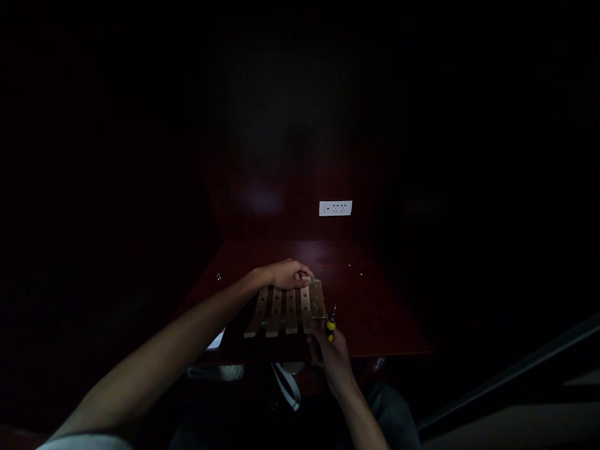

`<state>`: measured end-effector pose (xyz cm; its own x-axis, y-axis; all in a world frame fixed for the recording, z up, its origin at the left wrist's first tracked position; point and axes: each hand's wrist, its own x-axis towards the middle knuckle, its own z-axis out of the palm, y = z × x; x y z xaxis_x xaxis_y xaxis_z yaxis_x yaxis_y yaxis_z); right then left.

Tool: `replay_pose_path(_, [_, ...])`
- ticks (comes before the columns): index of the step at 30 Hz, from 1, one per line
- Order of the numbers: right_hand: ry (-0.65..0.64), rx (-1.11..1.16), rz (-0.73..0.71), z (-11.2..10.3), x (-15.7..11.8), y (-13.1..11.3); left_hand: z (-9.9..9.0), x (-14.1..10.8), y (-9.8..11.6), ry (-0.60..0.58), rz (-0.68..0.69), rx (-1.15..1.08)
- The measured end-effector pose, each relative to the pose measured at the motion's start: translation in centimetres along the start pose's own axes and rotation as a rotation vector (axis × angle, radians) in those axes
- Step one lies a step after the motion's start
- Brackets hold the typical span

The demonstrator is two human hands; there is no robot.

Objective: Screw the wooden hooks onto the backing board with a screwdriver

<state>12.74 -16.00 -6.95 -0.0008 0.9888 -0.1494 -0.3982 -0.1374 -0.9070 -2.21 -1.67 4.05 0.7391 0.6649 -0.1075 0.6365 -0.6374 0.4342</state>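
A slatted wooden piece [291, 311] lies near the table's front edge, its several pale slats pierced with small holes. At its right end is a brownish block [317, 299] with a shiny, film-like surface. My left hand [288, 274] reaches over the far side, fingers curled on the far end of the rightmost slat. My right hand [334, 357] is closed around a black-and-yellow screwdriver [331, 326] whose tip points up and away. The right thumb and fingers also touch the near end of the rightmost slat. The dim light hides most finger detail.
Small metal bits [218, 275] lie at the table's left, and tiny bright specks [360, 274] at the right. A phone-like flat object [216, 339] sits at the front left edge. A white strap [287, 386] hangs below the table [375, 312]. A socket panel [335, 208] is on the back wall.
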Motion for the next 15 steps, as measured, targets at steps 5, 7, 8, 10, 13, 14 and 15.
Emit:
replay_pose_path(5, [0.008,-0.006,0.011,0.06,0.22,-0.06,-0.12,0.06,0.02,0.006,0.000,0.009])
replay_pose_path(7, [0.009,-0.009,0.024,0.02,0.27,-0.06,-0.18,-0.02,0.12,0.009,-0.003,0.023])
replay_pose_path(8, [0.007,-0.004,0.029,-0.02,0.26,-0.05,-0.18,-0.05,0.15,0.009,-0.006,0.030])
replay_pose_path(10, [-0.011,0.002,0.027,-0.12,0.19,0.01,-0.10,-0.10,0.15,0.005,-0.017,0.040])
replay_pose_path(13, [-0.037,-0.024,0.027,-0.36,0.11,0.35,-0.08,-0.24,0.02,0.000,-0.043,0.004])
replay_pose_path(14, [-0.025,-0.031,0.037,-0.48,0.13,0.51,-0.24,-0.38,-0.06,0.007,-0.050,-0.023])
replay_pose_path(15, [-0.004,-0.032,0.051,-0.63,0.16,0.69,-0.57,-0.63,-0.20,0.018,-0.055,-0.057])
